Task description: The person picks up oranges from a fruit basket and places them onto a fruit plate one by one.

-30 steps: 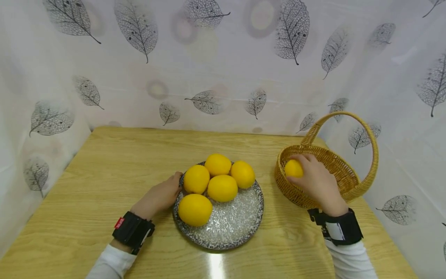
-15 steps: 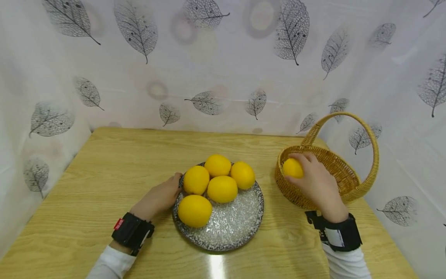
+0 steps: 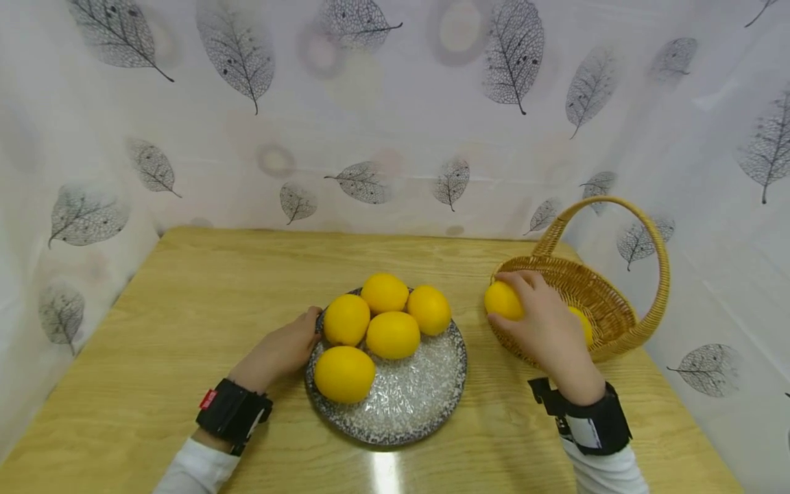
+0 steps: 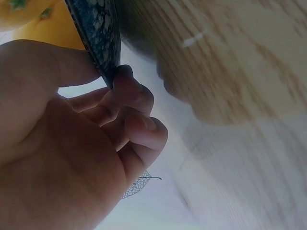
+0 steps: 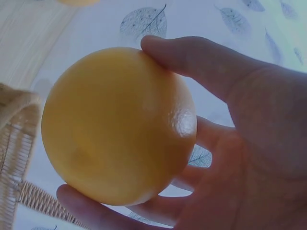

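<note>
My right hand (image 3: 549, 336) grips a yellow-orange orange (image 3: 503, 300) over the left rim of the wicker basket (image 3: 595, 291). In the right wrist view the thumb lies on one side of this round, smooth fruit (image 5: 117, 127) and fingers curl round the other. Partly hidden behind the hand, another orange (image 3: 581, 325) sits inside the basket. My left hand (image 3: 278, 353) pinches the left edge of the speckled grey plate (image 3: 422, 394), thumb above and fingers below the rim in the left wrist view. Several oranges (image 3: 393, 335) rest on the plate's left and back part.
The basket's tall arched handle (image 3: 657, 274) rises at the right. Everything stands on a wooden table (image 3: 247, 274). A white curtain printed with leaves (image 3: 395, 123) encloses the back and sides.
My right hand has moved a little left with its orange, from inside the basket to its left rim. The orange left in the basket has come into view. My left hand stays on the plate.
</note>
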`<move>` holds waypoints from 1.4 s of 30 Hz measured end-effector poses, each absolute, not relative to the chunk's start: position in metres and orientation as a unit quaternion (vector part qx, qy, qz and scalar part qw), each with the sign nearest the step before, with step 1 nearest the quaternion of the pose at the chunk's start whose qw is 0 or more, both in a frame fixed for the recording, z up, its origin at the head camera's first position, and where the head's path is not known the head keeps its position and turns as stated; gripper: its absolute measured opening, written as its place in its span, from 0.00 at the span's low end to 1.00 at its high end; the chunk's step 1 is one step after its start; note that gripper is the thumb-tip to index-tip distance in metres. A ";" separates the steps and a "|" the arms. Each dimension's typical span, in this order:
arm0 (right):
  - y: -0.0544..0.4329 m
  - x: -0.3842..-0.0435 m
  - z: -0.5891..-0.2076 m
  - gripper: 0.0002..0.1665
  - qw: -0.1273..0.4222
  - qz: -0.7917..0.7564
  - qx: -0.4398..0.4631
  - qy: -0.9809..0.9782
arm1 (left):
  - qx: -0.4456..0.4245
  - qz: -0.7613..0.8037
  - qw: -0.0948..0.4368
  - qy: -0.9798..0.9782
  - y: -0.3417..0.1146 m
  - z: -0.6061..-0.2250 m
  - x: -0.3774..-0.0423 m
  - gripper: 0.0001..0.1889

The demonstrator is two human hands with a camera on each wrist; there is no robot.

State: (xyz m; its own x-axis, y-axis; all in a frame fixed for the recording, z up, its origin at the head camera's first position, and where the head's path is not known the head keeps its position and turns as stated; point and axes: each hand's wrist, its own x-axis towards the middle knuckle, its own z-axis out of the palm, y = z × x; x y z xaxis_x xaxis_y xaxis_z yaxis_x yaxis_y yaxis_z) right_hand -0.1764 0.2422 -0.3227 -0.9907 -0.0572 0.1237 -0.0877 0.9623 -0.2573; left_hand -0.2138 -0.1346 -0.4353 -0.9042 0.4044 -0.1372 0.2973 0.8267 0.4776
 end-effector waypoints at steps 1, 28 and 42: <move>0.240 -0.176 -0.323 0.38 0.058 0.133 0.040 -0.989 | 0.185 0.229 0.118 0.949 -0.135 -0.435 -0.213 0.22; 0.170 -0.144 -0.339 0.42 0.031 0.156 0.170 -0.972 | 0.184 0.226 0.118 0.949 -0.134 -0.435 -0.212 0.22; 0.144 -0.138 -0.367 0.38 -0.014 0.131 0.287 -0.949 | 0.185 0.229 0.122 0.948 -0.135 -0.435 -0.214 0.22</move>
